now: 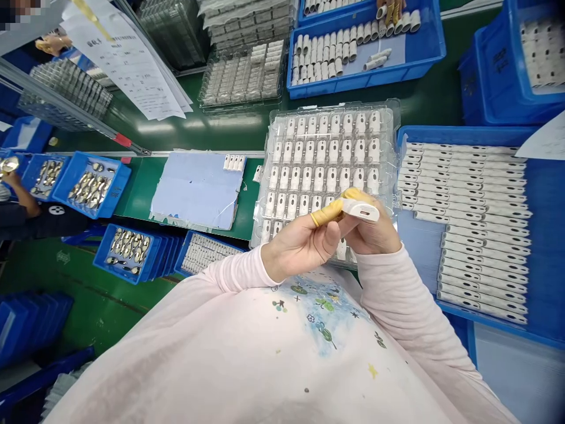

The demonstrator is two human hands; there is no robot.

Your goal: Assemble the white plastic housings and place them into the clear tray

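Left hand (298, 250) and right hand (375, 229) sit over the near edge of the clear plastic tray (395, 141), which is the reference point for this entry. White plastic part (361, 209) with an oblong slot is held between both hands, just above the tray. Left fingers (326, 213) are together and pressed on the part, one tip in a yellow finger cot. Right fingers (355, 194) are clamped on it from above, also with a yellow cot.

Tray contains rows of white moulded parts (318, 153). Right of tray: blue crate (463, 135) of long white strips. Left of tray: blue sheet (196, 191). Beyond tray: blue crate (353, 79) of white tubular parts, co-worker's fingers (388, 10) at its far edge. Far left of tray: co-worker's hand (9, 176) beside blue crates (90, 185) of metal parts.
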